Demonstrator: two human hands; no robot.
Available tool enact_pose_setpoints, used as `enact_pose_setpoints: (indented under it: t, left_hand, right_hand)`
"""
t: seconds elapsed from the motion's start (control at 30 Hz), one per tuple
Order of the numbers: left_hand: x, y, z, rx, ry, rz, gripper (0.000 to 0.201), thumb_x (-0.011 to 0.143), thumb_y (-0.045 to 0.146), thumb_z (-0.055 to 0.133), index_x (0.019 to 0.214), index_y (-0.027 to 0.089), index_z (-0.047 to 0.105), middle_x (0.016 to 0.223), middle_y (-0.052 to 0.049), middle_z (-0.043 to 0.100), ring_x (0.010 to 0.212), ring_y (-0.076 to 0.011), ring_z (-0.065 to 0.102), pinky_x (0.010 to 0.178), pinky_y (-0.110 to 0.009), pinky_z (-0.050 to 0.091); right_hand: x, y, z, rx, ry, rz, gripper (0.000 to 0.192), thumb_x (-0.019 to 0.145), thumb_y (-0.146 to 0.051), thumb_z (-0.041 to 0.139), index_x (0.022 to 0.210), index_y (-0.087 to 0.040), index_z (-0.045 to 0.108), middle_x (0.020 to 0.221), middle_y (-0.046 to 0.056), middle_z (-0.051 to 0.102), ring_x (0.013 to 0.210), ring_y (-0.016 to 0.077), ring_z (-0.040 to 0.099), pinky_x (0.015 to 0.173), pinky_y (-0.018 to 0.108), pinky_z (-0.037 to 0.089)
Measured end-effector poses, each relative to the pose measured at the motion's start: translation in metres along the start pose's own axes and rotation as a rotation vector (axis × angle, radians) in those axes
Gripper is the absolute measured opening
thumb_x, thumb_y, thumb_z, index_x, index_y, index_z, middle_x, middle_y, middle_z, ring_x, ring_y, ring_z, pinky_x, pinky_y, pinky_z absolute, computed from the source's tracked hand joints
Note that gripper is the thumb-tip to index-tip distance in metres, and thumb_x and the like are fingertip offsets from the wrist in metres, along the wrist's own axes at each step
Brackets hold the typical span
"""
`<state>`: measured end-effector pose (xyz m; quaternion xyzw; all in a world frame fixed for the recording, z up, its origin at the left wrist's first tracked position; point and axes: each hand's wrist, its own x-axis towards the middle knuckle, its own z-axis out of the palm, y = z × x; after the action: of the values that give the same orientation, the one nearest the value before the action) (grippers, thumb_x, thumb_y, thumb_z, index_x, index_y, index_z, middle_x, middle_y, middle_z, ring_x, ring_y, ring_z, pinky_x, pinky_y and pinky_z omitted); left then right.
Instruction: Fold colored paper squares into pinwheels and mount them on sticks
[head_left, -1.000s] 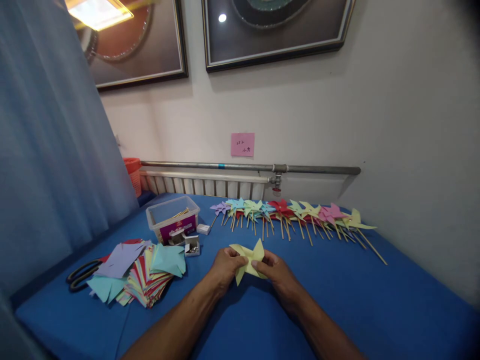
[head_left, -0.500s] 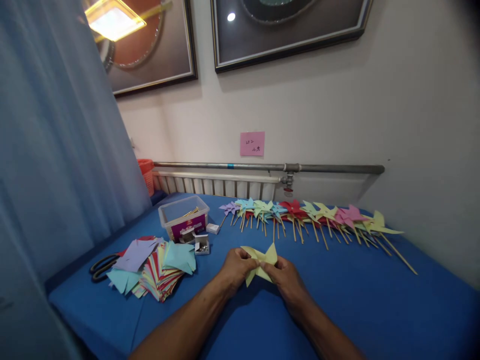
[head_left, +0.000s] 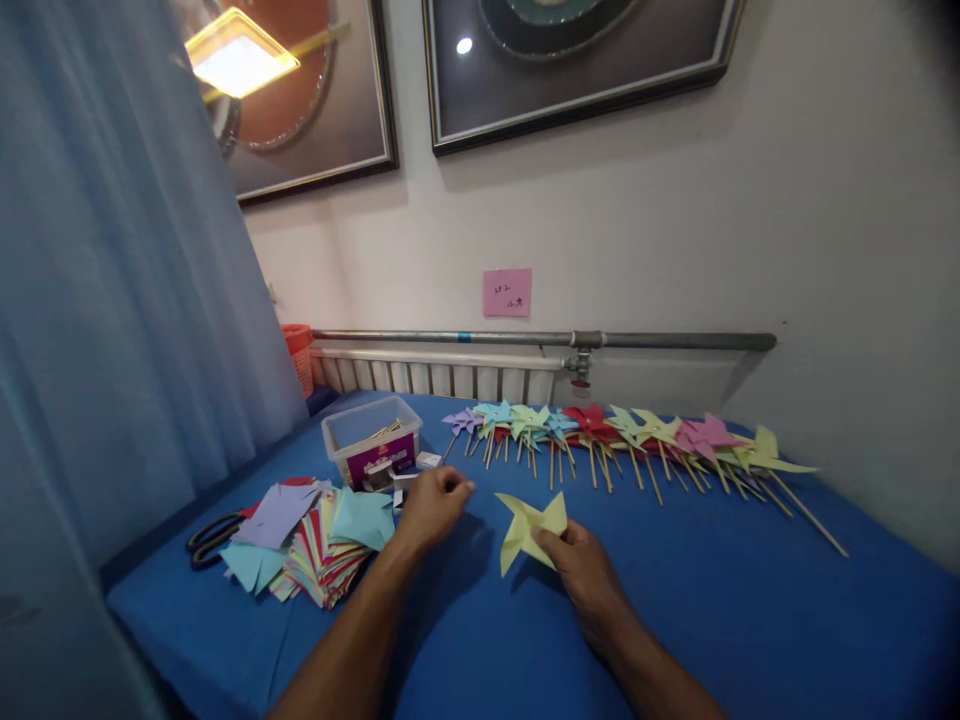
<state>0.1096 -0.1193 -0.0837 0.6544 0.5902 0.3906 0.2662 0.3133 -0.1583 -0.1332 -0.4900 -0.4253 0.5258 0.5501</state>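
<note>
My right hand (head_left: pixel 581 560) pinches a pale yellow paper pinwheel (head_left: pixel 521 530) at its middle, thumb on top. Its folded blades spread up and to the left, above the blue cloth. My left hand (head_left: pixel 433 508) is apart from it, over the cloth to the left, with fingers curled together; whether anything sits between the fingertips is hidden. Just behind that hand is a small open white box (head_left: pixel 399 492), partly covered by it. A clear plastic tub (head_left: pixel 371 440) with thin wooden sticks stands behind.
Several finished pinwheels on sticks (head_left: pixel 592 425) lie in a row along the back. At left are a stack of cut coloured paper (head_left: pixel 322 550) and black-handled scissors (head_left: pixel 210 540). A closed white box (head_left: pixel 428 460) sits beside the tub. A blue curtain (head_left: pixel 150 250) hangs at left.
My left hand has let go of the yellow pinwheel and moved left toward the small white box. My right hand keeps hold of the pinwheel alone.
</note>
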Motion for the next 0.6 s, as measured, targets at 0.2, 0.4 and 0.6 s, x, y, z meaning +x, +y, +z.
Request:
enact_pose_setpoints:
  t: [0.2, 0.4, 0.6]
  left_hand:
    - [0.008, -0.019, -0.051, 0.795, 0.078, -0.151, 0.030, 0.090, 0.028, 0.047, 0.087, 0.017, 0.074, 0.094, -0.016, 0.076, 0.092, -0.0295, 0.071, 0.074, -0.034, 0.046]
    - [0.011, -0.031, -0.050, 0.891, -0.040, -0.200, 0.032, 0.089, 0.021, 0.045, 0.097, 0.017, 0.076, 0.106, -0.018, 0.076, 0.101, -0.0316, 0.071, 0.079, -0.036, 0.050]
    - [0.017, -0.040, -0.042, 0.908, -0.061, -0.219, 0.033, 0.088, 0.020, 0.047, 0.102, 0.013, 0.077, 0.110, -0.021, 0.075, 0.103, -0.0330, 0.071, 0.081, -0.035, 0.051]
  right_hand:
    - [0.005, 0.006, -0.003, -0.062, 0.039, -0.039, 0.039, 0.065, -0.047, 0.074, 0.087, -0.015, 0.075, 0.076, 0.008, 0.078, 0.071, 0.0273, 0.072, 0.060, 0.031, 0.054]
    - [0.016, 0.019, -0.004, -0.108, 0.006, -0.070, 0.046, 0.064, -0.053, 0.075, 0.089, -0.015, 0.076, 0.075, 0.009, 0.078, 0.074, 0.0284, 0.072, 0.065, 0.033, 0.055]
    - [0.010, 0.018, -0.003, -0.081, -0.033, -0.100, 0.046, 0.067, -0.053, 0.075, 0.093, -0.014, 0.076, 0.078, 0.008, 0.078, 0.072, 0.0268, 0.071, 0.065, 0.033, 0.055]
